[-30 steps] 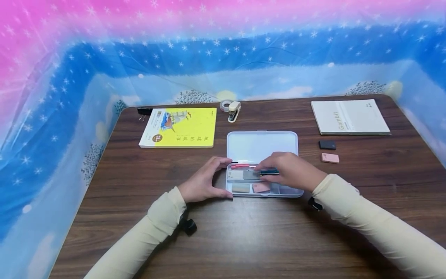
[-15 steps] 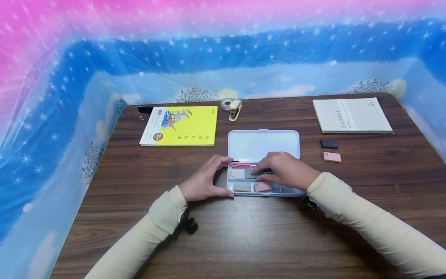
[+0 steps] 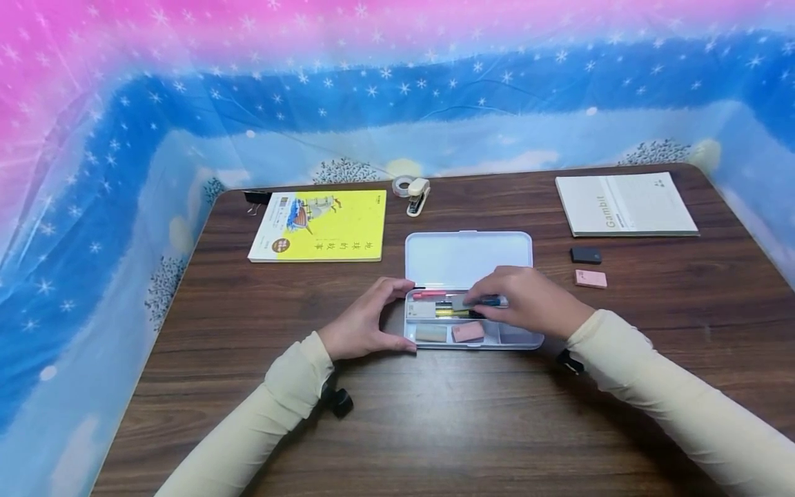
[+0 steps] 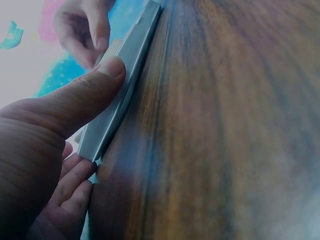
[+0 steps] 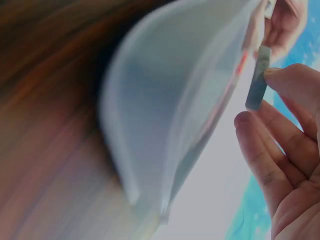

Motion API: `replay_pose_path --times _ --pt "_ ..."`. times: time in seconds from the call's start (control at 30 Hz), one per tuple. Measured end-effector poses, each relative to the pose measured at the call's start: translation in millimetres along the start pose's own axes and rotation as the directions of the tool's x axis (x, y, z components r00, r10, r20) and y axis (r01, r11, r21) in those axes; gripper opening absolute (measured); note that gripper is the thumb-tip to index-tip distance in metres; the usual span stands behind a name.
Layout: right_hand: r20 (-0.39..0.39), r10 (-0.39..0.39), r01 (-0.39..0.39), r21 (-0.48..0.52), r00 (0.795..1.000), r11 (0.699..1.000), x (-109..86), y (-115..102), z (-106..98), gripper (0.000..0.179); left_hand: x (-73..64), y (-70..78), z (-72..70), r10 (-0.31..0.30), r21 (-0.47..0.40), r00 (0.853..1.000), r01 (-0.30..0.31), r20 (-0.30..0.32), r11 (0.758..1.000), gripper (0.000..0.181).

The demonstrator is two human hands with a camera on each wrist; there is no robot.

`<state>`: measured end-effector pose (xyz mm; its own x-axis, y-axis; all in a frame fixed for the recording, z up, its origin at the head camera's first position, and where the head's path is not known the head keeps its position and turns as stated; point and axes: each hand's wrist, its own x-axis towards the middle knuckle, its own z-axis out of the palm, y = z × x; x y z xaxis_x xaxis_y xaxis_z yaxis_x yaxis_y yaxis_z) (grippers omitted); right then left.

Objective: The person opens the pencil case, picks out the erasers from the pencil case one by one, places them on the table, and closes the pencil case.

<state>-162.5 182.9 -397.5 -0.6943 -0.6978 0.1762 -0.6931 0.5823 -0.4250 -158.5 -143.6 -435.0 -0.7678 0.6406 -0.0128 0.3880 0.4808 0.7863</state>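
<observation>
A translucent white pencil case (image 3: 468, 255) lies with its lid folded back. My left hand (image 3: 361, 323) grips its left end, the thumb (image 4: 107, 75) at the front wall and the fingers farther back. Over the tray my right hand (image 3: 531, 300) pinches a grey eraser (image 5: 258, 80) between thumb and fingers. Below that eraser, yellow and dark slim items, partly hidden, lie in the back compartment beside a white eraser (image 3: 421, 310) and a red pen (image 3: 428, 295). The front row holds a beige-green block (image 3: 431, 334) and a pink eraser (image 3: 468, 332).
Right of the case lie a black eraser (image 3: 586, 255) and another pink eraser (image 3: 591, 279), with a white notebook (image 3: 627, 205) behind. Farther back are a yellow book (image 3: 348, 228), a black binder clip (image 3: 257, 198), a tape roll (image 3: 402, 185) and a stapler (image 3: 419, 197).
My right hand has lifted the grey eraser from its place beside the white one and shifted slightly right, uncovering the yellow item beneath. My left hand stays at the case's left end.
</observation>
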Motion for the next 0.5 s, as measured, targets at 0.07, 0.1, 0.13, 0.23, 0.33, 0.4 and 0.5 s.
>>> replay_pose_path --times 0.07,0.1,0.13,0.23,0.33,0.4,0.5 --pt "-0.049 0.001 -0.001 -0.011 0.999 1.0 -14.6 7 -7 0.024 0.2 0.2 1.2 0.006 -0.001 1.0 -0.006 0.003 1.0 0.097" --pt "-0.074 0.007 -0.009 -0.02 0.997 1.0 -23.1 10 -11 0.026 0.4 0.4 1.6 0.01 -0.002 1.0 -0.01 0.004 1.0 0.097" --pt "-0.103 0.009 -0.012 -0.028 0.995 1.0 -32.1 15 -15 0.027 0.6 0.4 1.8 0.013 -0.003 1.0 -0.013 0.004 1.0 0.097" --pt "-0.174 0.046 -0.059 -0.068 0.984 0.996 -59.7 29 -27 0.033 1.0 0.1 1.3 0.017 -0.001 1.0 -0.017 0.001 1.0 0.096" --pt "-0.229 0.086 -0.118 -0.133 0.97 0.984 -86.4 46 -35 0.037 1.3 -0.2 0.0 0.015 0.007 1.0 -0.015 -0.007 1.0 0.096" --pt "-0.249 0.109 -0.153 -0.168 0.962 0.974 -102.8 57 -38 0.037 1.2 -0.7 -0.3 0.015 0.008 1.0 -0.015 -0.008 1.0 0.096" --pt "-0.239 0.175 -0.222 -0.186 0.955 0.957 -123.4 70 -41 0.035 1.1 -1.4 0.1 0.02 0.005 1.0 -0.02 -0.005 1.0 0.096"
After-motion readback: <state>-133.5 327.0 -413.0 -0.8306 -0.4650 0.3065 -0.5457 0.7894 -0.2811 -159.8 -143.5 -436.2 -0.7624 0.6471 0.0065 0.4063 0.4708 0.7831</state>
